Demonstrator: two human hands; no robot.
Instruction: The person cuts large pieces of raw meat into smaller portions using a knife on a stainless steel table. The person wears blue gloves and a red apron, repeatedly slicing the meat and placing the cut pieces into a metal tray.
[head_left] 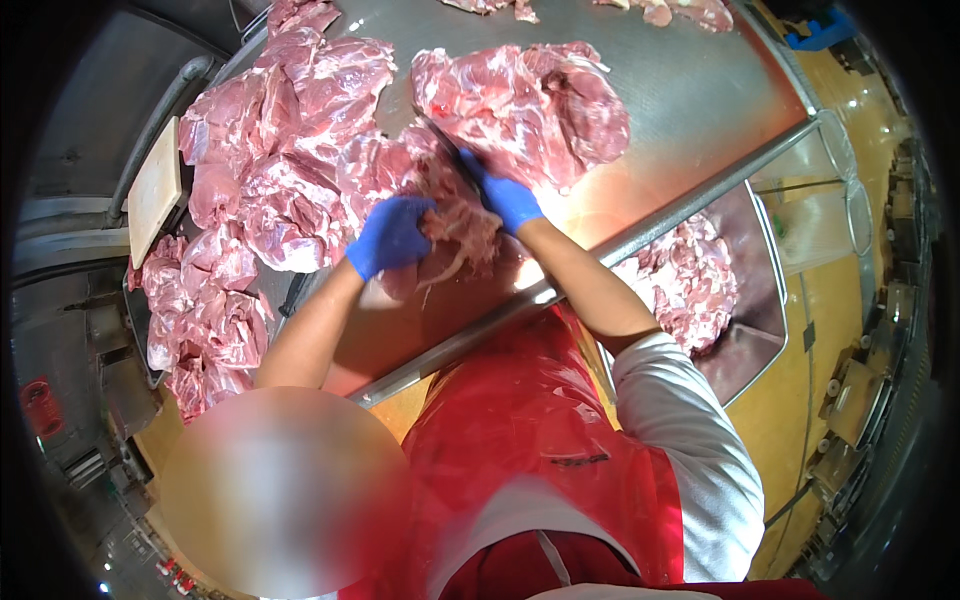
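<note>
A blue glove covers my right hand (505, 200), which is closed around the handle of a knife (444, 138) with a dark-looking blade. The blade points away and to the left, over a piece of raw meat (465, 225) with ragged edges and pale fat. My left hand (393, 236), also in a blue glove, has its fingers curled on the left side of that piece. Part of the meat under both hands is hidden. Just beyond the knife lies a large slab of raw meat (510, 105).
A big heap of raw meat (290, 130) covers the left of the metal table (690, 130). More pieces (690, 12) lie at the far edge. Beyond the table's raised right rim, a metal bin (755, 340) holds meat trimmings (690, 280). A pale board (155, 195) stands at the left.
</note>
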